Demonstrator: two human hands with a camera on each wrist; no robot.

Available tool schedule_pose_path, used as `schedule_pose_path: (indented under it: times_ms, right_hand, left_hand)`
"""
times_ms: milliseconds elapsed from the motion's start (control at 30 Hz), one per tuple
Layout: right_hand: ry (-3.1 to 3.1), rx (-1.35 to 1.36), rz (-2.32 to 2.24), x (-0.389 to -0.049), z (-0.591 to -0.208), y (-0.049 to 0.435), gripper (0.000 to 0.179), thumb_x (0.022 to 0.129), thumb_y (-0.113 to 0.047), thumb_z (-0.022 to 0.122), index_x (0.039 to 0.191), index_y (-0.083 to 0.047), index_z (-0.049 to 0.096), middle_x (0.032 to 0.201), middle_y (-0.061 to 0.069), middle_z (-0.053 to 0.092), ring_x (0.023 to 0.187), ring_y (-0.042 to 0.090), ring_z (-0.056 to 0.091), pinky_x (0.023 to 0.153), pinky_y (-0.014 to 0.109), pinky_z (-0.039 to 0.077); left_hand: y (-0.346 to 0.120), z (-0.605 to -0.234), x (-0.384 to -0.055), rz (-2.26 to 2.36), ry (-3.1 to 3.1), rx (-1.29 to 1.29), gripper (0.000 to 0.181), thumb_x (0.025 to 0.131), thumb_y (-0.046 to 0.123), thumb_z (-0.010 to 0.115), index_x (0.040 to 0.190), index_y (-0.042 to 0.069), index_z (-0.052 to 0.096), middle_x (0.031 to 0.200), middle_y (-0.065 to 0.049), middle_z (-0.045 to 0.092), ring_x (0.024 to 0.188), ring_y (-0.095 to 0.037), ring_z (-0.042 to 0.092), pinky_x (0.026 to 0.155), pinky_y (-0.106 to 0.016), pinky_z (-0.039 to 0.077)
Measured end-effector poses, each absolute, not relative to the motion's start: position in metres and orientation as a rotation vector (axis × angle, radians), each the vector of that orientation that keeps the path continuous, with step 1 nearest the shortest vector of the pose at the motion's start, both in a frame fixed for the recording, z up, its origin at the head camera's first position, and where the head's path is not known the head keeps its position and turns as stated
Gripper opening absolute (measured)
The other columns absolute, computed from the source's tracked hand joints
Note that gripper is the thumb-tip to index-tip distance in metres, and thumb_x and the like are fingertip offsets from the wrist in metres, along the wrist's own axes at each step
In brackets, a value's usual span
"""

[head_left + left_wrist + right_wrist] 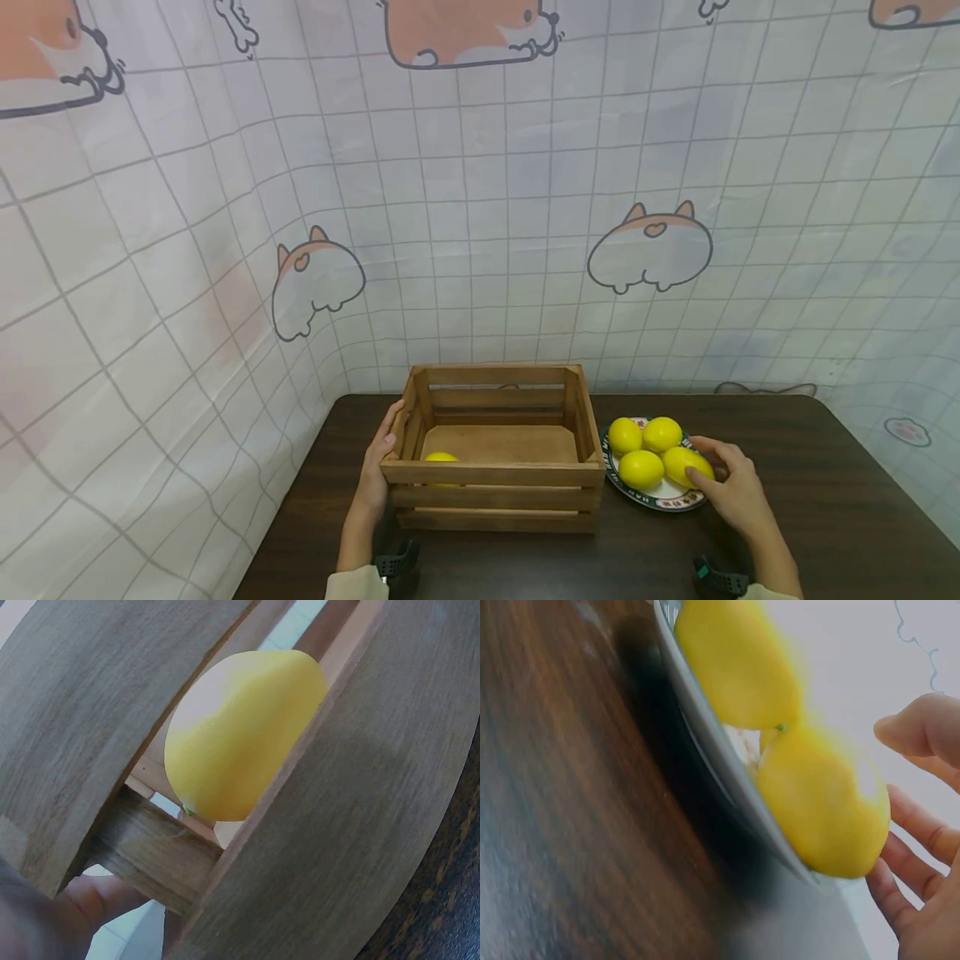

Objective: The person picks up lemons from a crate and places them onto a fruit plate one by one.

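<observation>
My left hand [372, 471] rests against the left side of a slatted wooden crate [495, 498], its fingers reaching up toward the top rail. Through the slats in the left wrist view, a yellow lemon [240, 735] lies inside the crate, and part of the left hand [90, 907] shows at the corner. My right hand [738, 492] is at the rightmost lemon [686, 467] on a patterned plate [660, 503]. In the right wrist view its fingertips touch that lemon [821, 806], while the thumb [919, 731] stands apart from it.
Three other lemons [641, 470] share the plate, which sits just right of the crate on a dark wooden table [817, 467]. A white gridded cloth [487, 208] with cartoon dogs hangs behind and to the left.
</observation>
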State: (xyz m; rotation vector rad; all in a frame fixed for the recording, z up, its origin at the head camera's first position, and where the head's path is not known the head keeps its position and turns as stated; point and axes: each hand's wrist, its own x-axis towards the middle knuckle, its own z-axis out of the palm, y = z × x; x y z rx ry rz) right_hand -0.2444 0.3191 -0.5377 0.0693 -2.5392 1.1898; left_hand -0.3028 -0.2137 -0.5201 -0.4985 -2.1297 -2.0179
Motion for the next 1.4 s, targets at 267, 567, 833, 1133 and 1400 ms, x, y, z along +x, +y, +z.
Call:
schedule_pose_path:
  times_ms: [267,567,833,1133,1400]
  right_hand:
    - [-2.515,0.072,1.181,-0.245,-0.522,0.301,0.043,0.099,-0.019,0.066,0.138,-0.002,0.059,0.134,0.019,0.053,0.121,0.028,0.045,0.09,0.025,0.042]
    - [-2.397,0.249,1.31,-0.248,-0.503,0.273,0.037,0.098,-0.01,0.066,0.134,-0.002,0.061,0.124,0.014,0.065,0.103,-0.004,0.055,0.087,0.012,0.047]
    - [-2.318,0.425,1.473,-0.249,-0.489,0.244,0.031,0.1,-0.007,0.063,0.131,-0.003,0.063,0.114,0.016,0.069,0.097,0.0,0.061,0.083,0.019,0.054]
    - [-2.25,0.514,1.519,-0.243,-0.471,0.227,0.03,0.098,0.001,0.062,0.127,-0.005,0.065,0.107,0.015,0.068,0.096,0.002,0.062,0.082,0.019,0.054]
    - [-2.334,0.66,1.474,-0.243,-0.444,0.208,0.027,0.1,-0.009,0.062,0.127,-0.007,0.064,0.108,0.016,0.069,0.095,0.01,0.066,0.084,0.024,0.055]
  left_hand:
    - [-0.216,-0.521,-0.303,-2.014,-2.129,-0.498,0.058,0.104,0.029,0.028,0.162,0.024,0.031,0.172,-0.009,0.016,0.158,-0.034,0.006,0.12,-0.072,0.0]
    - [-0.218,-0.521,-0.302,-1.982,-2.123,-0.503,0.058,0.104,0.027,0.027,0.162,0.022,0.031,0.172,-0.008,0.018,0.158,-0.034,0.006,0.12,-0.072,0.0]
    - [-0.218,-0.52,-0.302,-1.999,-2.122,-0.498,0.057,0.104,0.028,0.027,0.161,0.025,0.031,0.172,-0.009,0.017,0.158,-0.033,0.007,0.12,-0.071,0.0]
    - [-0.213,-0.521,-0.303,-2.005,-2.117,-0.508,0.057,0.104,0.027,0.028,0.161,0.024,0.031,0.172,-0.006,0.017,0.158,-0.033,0.007,0.121,-0.069,0.0]
    - [-0.214,-0.521,-0.303,-2.01,-2.109,-0.511,0.057,0.105,0.028,0.027,0.161,0.024,0.032,0.172,-0.008,0.017,0.158,-0.032,0.009,0.122,-0.068,0.002]
